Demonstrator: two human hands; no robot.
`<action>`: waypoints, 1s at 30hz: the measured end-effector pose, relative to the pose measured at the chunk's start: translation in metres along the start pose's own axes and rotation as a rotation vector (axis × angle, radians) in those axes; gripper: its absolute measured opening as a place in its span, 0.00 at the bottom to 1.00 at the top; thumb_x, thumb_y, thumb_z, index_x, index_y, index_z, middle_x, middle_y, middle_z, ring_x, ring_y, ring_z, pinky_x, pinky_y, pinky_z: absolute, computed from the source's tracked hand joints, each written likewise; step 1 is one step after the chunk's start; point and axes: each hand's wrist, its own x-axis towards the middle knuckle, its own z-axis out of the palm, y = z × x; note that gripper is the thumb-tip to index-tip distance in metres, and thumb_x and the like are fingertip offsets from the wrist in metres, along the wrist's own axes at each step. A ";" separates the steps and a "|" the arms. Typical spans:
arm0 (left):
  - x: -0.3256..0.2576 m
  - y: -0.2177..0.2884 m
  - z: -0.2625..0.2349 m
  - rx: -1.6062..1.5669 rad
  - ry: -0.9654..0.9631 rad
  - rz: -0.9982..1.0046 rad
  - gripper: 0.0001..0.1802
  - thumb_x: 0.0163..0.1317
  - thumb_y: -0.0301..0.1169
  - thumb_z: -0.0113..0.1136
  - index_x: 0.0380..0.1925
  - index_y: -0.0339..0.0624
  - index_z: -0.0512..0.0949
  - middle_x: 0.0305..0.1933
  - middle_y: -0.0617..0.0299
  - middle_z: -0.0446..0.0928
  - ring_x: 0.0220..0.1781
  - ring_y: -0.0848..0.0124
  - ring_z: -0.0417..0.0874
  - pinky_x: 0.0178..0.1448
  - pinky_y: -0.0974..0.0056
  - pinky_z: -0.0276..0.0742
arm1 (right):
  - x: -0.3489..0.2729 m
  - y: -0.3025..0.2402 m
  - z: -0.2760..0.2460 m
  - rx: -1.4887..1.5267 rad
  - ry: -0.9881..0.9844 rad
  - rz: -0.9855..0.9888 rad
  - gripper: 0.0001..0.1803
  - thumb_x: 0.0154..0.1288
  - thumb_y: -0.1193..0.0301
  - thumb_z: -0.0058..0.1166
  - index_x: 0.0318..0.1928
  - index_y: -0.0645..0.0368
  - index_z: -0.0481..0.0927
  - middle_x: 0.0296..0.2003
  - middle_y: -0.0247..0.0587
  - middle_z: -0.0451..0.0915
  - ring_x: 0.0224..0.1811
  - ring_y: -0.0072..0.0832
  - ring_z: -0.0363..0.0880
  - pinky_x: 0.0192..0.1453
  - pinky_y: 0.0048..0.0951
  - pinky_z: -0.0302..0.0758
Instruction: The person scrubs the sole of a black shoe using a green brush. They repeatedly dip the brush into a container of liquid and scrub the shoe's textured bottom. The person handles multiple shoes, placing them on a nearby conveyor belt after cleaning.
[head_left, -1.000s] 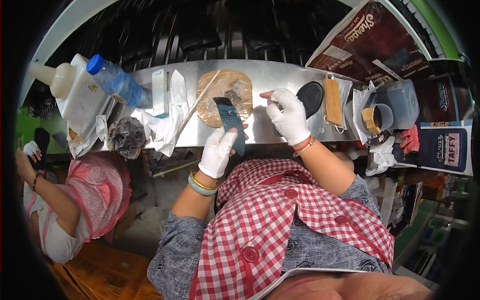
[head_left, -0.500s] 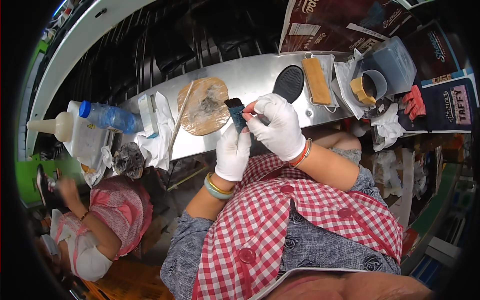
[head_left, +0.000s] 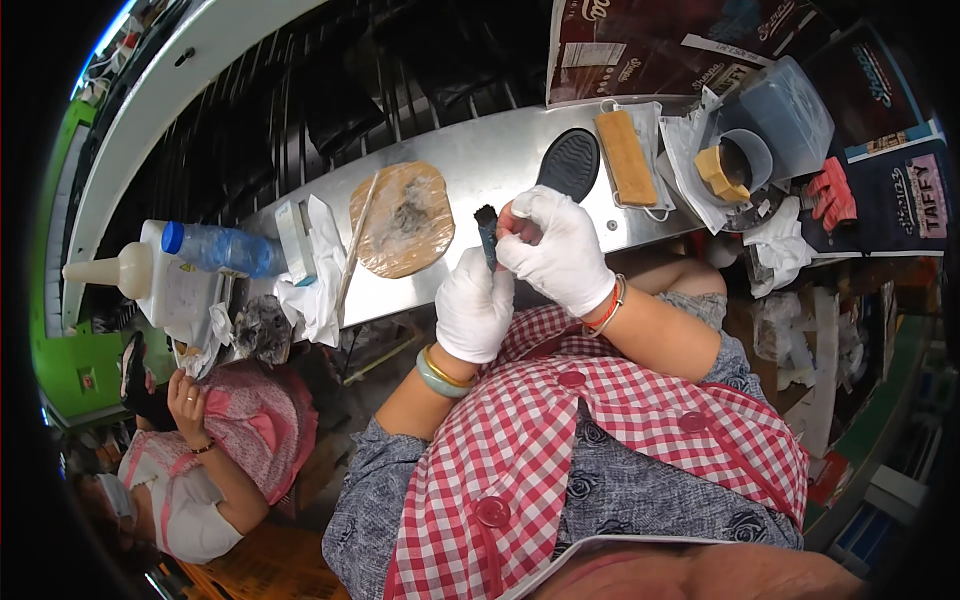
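My left hand [head_left: 474, 305], in a white glove, is wrapped round a short dark-blue brush [head_left: 487, 236] with a black bristly end pointing up. Close against its right side is my right hand [head_left: 560, 250], also gloved in white but with bare fingertips showing. Its fingers are curled and pinched together; whatever may be between them is hidden. Beyond the right hand a black ridged shoe sole [head_left: 569, 164] lies on the metal table [head_left: 480, 150]. To the left of the brush rests a rounded tan board [head_left: 400, 240] under clear film, smudged dark in the middle.
A thin stick [head_left: 358, 240] crosses the board's left edge. Further left are a blue-capped bottle [head_left: 235, 250], a white squeeze bottle [head_left: 150, 275] and crumpled paper [head_left: 320, 285]. At right lie a tan block [head_left: 627, 158], a clear tub [head_left: 790, 105] and a red glove [head_left: 832, 193]. A co-worker [head_left: 215, 460] sits at lower left.
The brush has turned and now shows a narrower side. My right fingers have curled in tighter beside it. At lower left the co-worker's hand has shifted right.
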 end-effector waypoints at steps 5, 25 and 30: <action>-0.004 0.005 0.003 0.013 -0.041 -0.033 0.19 0.61 0.27 0.51 0.53 0.38 0.69 0.47 0.47 0.74 0.46 0.54 0.78 0.49 0.61 0.73 | -0.003 0.004 0.005 -0.008 0.064 0.036 0.07 0.43 0.76 0.58 0.26 0.61 0.75 0.25 0.34 0.72 0.24 0.19 0.70 0.30 0.20 0.69; -0.010 0.020 0.007 -0.577 0.007 -0.294 0.14 0.67 0.32 0.47 0.47 0.35 0.73 0.36 0.62 0.78 0.37 0.75 0.76 0.42 0.70 0.70 | -0.015 0.021 0.002 -0.053 0.188 -0.234 0.10 0.42 0.81 0.56 0.27 0.60 0.71 0.23 0.34 0.72 0.20 0.19 0.69 0.23 0.21 0.67; -0.008 0.027 -0.001 -0.863 -0.034 -0.552 0.11 0.68 0.33 0.48 0.44 0.42 0.74 0.30 0.73 0.73 0.27 0.85 0.68 0.30 0.79 0.63 | -0.015 0.015 0.000 0.248 0.143 0.117 0.05 0.48 0.76 0.59 0.28 0.61 0.77 0.23 0.34 0.73 0.22 0.20 0.67 0.28 0.21 0.67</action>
